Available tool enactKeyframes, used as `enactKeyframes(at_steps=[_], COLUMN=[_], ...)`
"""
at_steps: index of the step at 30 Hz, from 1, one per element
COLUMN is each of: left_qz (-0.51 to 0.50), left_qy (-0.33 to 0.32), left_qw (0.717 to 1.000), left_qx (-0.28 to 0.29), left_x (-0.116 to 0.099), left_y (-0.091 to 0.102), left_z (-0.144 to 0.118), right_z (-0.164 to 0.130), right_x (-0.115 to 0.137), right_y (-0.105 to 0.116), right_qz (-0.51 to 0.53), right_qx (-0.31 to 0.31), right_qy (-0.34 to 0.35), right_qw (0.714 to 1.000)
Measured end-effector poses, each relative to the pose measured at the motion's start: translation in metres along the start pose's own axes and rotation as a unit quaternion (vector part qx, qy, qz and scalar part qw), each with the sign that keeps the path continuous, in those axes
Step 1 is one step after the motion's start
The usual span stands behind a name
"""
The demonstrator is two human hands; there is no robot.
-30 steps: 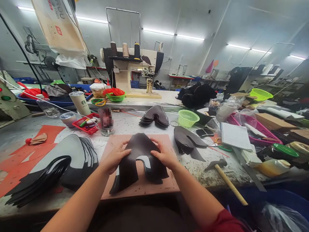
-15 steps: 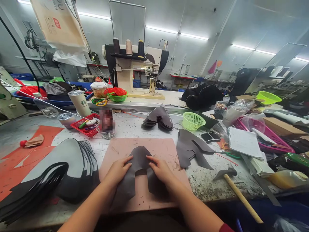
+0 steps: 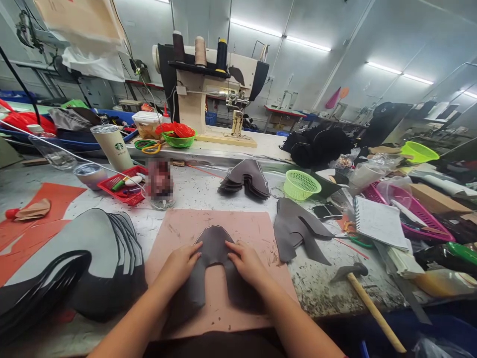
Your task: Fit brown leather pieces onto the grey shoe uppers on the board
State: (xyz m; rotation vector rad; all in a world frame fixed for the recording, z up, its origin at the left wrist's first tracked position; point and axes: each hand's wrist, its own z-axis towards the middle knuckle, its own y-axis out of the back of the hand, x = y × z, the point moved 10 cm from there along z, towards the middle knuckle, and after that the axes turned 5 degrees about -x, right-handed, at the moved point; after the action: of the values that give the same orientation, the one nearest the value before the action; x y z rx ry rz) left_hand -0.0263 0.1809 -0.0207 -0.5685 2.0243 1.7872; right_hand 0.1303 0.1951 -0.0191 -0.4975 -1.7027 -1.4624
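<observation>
On a pink board [image 3: 253, 226] lies a dark grey U-shaped shoe-upper piece [image 3: 214, 243], its curved end pointing away from me and its two legs towards me. A thin pale line shows along its curved edge. My left hand [image 3: 182, 263] grips the left side of the curve, thumb and fingers close together at the edge. Opposite it, my right hand [image 3: 246, 263] holds the right side in the same way. The fingertips' undersides are hidden. To the right of the board are more flat grey pieces [image 3: 288, 228], and behind it is a stack of dark grey pieces [image 3: 244, 179].
Layered grey-and-black pieces [image 3: 104, 238] lie at left. A hammer [image 3: 372, 303] rests by the front edge at right, near a notebook [image 3: 378, 221]. Further back are a green basket [image 3: 301, 185], a red tray [image 3: 122, 189], a tumbler [image 3: 114, 149] and a sewing machine [image 3: 192, 107].
The upper piece now looks smoother and flatter, with a pale line visible along its curve. Both hands stay at its sides. My view has tilted down slightly.
</observation>
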Motion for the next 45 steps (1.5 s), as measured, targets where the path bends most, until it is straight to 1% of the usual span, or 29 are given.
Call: enactKeyframes(at_steps=[2,6,9,12,15,17,18,20,22,24,25,27,29,31,34,37,39,40,43,45], left_qz=[0.016,0.096,0.139,0.176,0.197,0.205,0.211,0.226,0.235,0.241,0.246,0.258,0.266,0.265,0.257,0.262,0.273,0.278,0.283,0.276], left_qy=[-0.003,-0.023,-0.039,-0.07,-0.148,-0.187,-0.192,-0.185,-0.178,-0.176,-0.176,-0.174,-0.171,-0.164,-0.15,-0.144,-0.141,-0.138,-0.134,-0.144], left_qw=[1.0,0.995,0.989,0.982,0.969,0.961,0.958,0.956,0.955,0.954,0.953,0.95,0.949,0.95,0.955,0.954,0.951,0.949,0.947,0.946], left_qx=[0.002,0.001,0.004,0.001,0.011,0.021,0.021,0.015,0.01,0.007,0.006,0.0,-0.007,-0.011,-0.005,0.022,0.043,0.052,0.073,0.088], left_x=[-0.001,-0.004,-0.011,-0.031,-0.063,-0.078,-0.08,-0.08,-0.078,-0.079,-0.08,-0.082,-0.083,-0.082,-0.08,-0.081,-0.082,-0.082,-0.08,-0.076], left_y=[-0.001,0.0,0.004,0.005,-0.008,-0.021,-0.026,-0.031,-0.034,-0.035,-0.035,-0.036,-0.036,-0.037,-0.039,-0.045,-0.05,-0.052,-0.053,-0.051], left_z=[0.0,-0.001,0.0,0.006,0.014,0.017,0.018,0.019,0.019,0.018,0.018,0.017,0.017,0.016,0.015,0.011,0.008,0.007,0.008,0.013], right_z=[-0.001,-0.002,0.0,0.005,0.003,-0.007,-0.016,-0.038,-0.061,-0.08,-0.085,-0.088,-0.084,-0.081,-0.08,-0.08,-0.076,-0.072,-0.052,-0.036], right_x=[0.0,-0.001,-0.003,-0.005,-0.008,-0.017,-0.023,-0.038,-0.053,-0.064,-0.066,-0.063,-0.054,-0.045,-0.035,-0.022,-0.009,-0.001,0.02,0.024], right_y=[0.0,0.001,-0.001,-0.004,0.001,0.01,0.015,0.023,0.026,0.026,0.026,0.03,0.036,0.04,0.044,0.044,0.042,0.04,0.028,0.014], right_qz=[-0.001,-0.007,-0.015,-0.019,0.022,0.073,0.1,0.149,0.181,0.187,0.179,0.144,0.096,0.048,-0.022,-0.124,-0.176,-0.185,-0.162,-0.16], right_qx=[0.003,0.007,0.01,0.014,0.012,-0.007,-0.019,-0.044,-0.059,-0.07,-0.075,-0.084,-0.092,-0.096,-0.084,-0.06,-0.048,-0.044,-0.033,-0.008], right_qy=[-0.006,-0.011,-0.017,-0.027,-0.046,-0.079,-0.101,-0.144,-0.191,-0.228,-0.235,-0.214,-0.169,-0.137,-0.111,-0.07,-0.021,0.011,0.094,0.116], right_qw=[1.0,1.0,1.0,0.999,0.999,0.994,0.99,0.977,0.963,0.953,0.953,0.962,0.977,0.985,0.99,0.988,0.983,0.982,0.982,0.98])
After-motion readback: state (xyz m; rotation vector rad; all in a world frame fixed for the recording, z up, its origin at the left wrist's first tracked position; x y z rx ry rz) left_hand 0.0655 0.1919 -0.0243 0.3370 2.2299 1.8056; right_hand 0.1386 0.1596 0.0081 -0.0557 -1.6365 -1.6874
